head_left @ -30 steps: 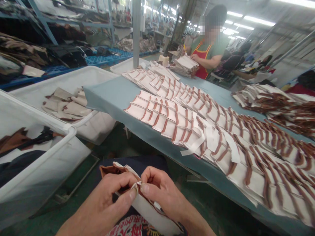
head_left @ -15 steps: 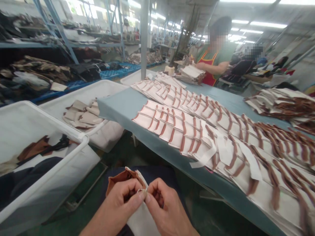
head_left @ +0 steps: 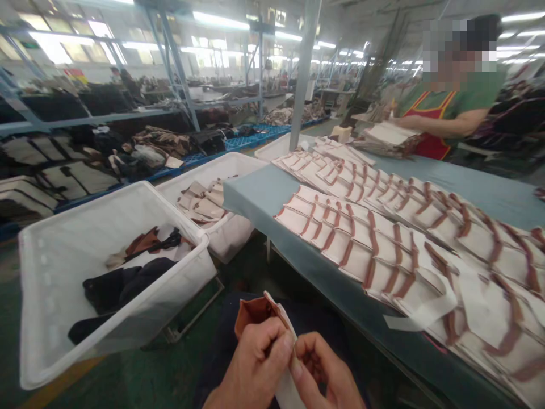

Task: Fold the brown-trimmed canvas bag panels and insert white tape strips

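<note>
**If the grip slips, the cloth piece (head_left: pixel 255 315) could bunch or drop**

Although I'm watching from afar through the head camera, I can see the left hand (head_left: pixel 258 363) and right hand (head_left: pixel 326 372) close together, clamped on opposite sides of one edge of the piece. It is held up over the person's dark trousers (head_left: pixel 217 369). Inside is a rust-brown lining; outside is a pale, matte fabric that runs down past the fingers and out of view.

That thin, soft edge looks easy to lose. I'd worry that a small thumb shift could crease the layers or let them creep apart. If the piece slid free, it could fall toward the green floor (head_left: pixel 140 375) beside the white plastic bin (head_left: pixel 51 284).

To the right, the table (head_left: pixel 255 204) carries overlapping rows of white pieces (head_left: pixel 357 244) striped with brown binding. A loose white strip (head_left: pixel 419 315) near its edge could catch an arm and pull a row askew. Farther along, a co-worker's hand (head_left: pixel 400 121) rests on a stack (head_left: pixel 389 139).
</note>
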`<state>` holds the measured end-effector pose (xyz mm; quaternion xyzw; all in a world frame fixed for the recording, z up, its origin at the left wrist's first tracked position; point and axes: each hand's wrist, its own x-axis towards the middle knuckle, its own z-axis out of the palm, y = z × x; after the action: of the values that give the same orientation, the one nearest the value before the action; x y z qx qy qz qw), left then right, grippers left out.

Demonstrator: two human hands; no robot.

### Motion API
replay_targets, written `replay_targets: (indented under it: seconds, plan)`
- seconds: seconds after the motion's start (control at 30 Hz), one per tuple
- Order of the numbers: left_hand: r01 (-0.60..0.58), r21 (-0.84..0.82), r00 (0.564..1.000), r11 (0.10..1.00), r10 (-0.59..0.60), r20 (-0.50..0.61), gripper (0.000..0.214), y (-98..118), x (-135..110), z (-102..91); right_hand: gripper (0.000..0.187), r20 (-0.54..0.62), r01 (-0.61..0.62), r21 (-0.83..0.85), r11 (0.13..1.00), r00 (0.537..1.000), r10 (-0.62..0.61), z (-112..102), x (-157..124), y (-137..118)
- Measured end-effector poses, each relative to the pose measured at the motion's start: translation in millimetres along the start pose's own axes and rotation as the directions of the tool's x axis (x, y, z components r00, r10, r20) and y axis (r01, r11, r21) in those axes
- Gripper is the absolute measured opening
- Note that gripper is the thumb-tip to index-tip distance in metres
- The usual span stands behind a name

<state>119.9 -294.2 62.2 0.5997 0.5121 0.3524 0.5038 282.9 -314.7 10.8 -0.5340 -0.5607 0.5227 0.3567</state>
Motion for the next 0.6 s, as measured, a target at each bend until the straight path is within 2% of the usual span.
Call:
replay_targets:
  seconds: [0.13, 0.3, 0.47, 0.6]
  plan:
    - [-0.053, -0.071, 0.996, 0.996, 0.058, 0.069, 0.045, 0.0, -4.7, -18.9, 0.036, 0.044, 0.004, 0.019, 1.0, 0.999, -0.005, -2.5, 1.3, -30.8]
    - [-0.075, -0.045, 0.996, 0.996, 0.077, 0.049, 0.046, -2.0, -0.6, -38.7, 0.008, 0.071, 0.026, -0.102, 0.994, 0.997, -0.019, -16.8, 8.5, -65.5]
    - [-0.01, -0.021, 1.0, 1.0, 0.01, 0.001, 0.047, 14.5, 0.3, -41.9, 0.013, 0.007, 0.112, -0.202, 0.973, 0.994, -0.113, -26.1, 9.3, -82.1]
    - [-0.036, 0.047, 0.999, 0.998, 0.037, -0.032, 0.039, 2.5, 4.6, -34.6, 0.027, -0.071, 0.093, -0.23, 0.969, 0.991, -0.112, -24.4, 6.0, -79.5]
